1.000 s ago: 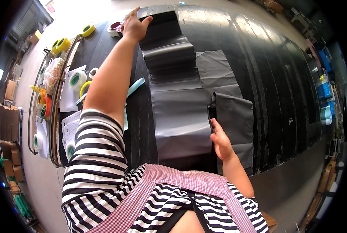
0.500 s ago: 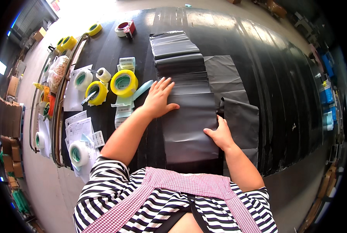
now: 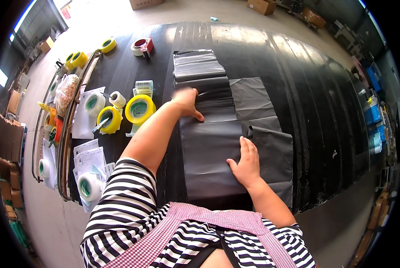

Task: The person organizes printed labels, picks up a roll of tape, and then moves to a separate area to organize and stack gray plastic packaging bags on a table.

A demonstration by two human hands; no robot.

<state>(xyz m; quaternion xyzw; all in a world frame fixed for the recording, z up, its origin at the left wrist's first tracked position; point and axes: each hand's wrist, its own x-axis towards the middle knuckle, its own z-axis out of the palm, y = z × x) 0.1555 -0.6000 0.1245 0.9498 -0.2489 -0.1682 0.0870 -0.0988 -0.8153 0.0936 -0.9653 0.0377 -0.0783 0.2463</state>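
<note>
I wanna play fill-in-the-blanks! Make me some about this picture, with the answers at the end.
Of the left hand and the right hand, both at the dark sheets, the ____ one is nearer the body.
The sleeves have white and ____ stripes.
The big tape roll beside the left forearm has a green core and ____ tape.

Missing words: right; black; yellow

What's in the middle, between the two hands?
Dark plastic lies between the left hand and the right hand; the head view shows it.
</note>
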